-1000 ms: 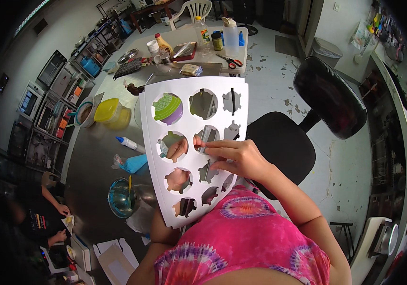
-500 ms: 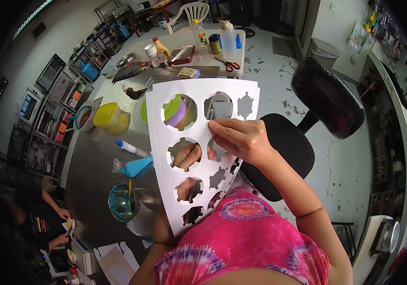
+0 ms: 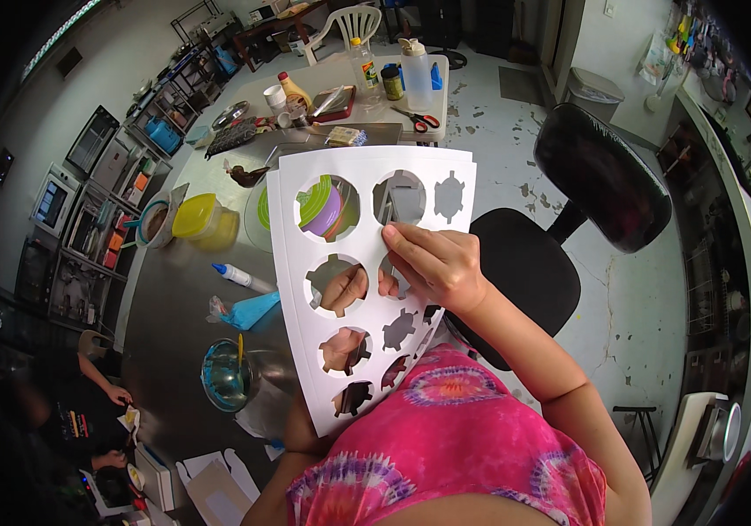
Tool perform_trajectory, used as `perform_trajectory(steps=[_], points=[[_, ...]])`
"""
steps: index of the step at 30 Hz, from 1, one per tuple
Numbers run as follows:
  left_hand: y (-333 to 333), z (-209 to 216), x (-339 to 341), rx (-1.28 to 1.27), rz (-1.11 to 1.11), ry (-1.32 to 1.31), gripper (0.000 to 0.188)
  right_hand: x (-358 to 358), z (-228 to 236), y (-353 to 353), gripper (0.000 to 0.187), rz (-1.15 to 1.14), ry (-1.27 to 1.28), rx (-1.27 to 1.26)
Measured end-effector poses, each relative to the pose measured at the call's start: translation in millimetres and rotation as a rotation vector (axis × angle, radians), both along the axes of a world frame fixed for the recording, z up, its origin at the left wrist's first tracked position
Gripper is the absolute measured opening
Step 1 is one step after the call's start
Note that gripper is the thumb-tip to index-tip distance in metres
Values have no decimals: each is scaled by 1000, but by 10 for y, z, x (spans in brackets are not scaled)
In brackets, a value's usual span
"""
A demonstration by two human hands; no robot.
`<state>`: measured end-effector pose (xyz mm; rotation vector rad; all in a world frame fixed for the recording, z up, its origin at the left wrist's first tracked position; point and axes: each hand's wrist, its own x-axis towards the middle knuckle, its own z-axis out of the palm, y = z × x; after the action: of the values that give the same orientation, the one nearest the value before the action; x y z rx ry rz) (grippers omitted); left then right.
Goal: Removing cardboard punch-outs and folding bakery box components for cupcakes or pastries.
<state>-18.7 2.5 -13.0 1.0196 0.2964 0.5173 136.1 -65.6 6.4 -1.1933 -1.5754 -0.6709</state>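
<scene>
I hold up a white cardboard cupcake insert [image 3: 367, 238] in front of me, tilted, with rows of round notched holes. My right hand [image 3: 443, 263] pinches it near its middle right, thumb and fingers closed at the edge of a hole. Behind the card is my left hand [image 3: 343, 289], seen only through the holes, with bent fingers against the back. The card hides the rest of that hand. Left of the card, on the steel table [image 3: 165, 302], lie a blue piping bag [image 3: 252, 310] and a white tube with a blue cap [image 3: 242, 277].
A bowl with blue residue [image 3: 224, 377] and a yellow-lidded tub [image 3: 204, 221] stand on the table. Farther off are red-handled scissors [image 3: 426, 123] and a clear bottle [image 3: 416, 79]. A black chair [image 3: 516, 280] stands at right. Another person [image 3: 86, 412] works at lower left.
The insert and both hands have shifted very slightly left, with the same hold. At lower left the other person's hands have moved a little.
</scene>
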Motion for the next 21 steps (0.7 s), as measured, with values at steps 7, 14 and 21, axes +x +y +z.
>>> perform_trajectory(steps=[7,14,21], points=[[186,-47,-133,-16,27,-173,30,210,210,-166,42,65,336,-176],[287,-88,-193,192,-182,-312,29,737,407,-32,45,-190,161,-185],[682,-267,-729,170,106,98,47,694,471,-202,38,-193,142,-287]])
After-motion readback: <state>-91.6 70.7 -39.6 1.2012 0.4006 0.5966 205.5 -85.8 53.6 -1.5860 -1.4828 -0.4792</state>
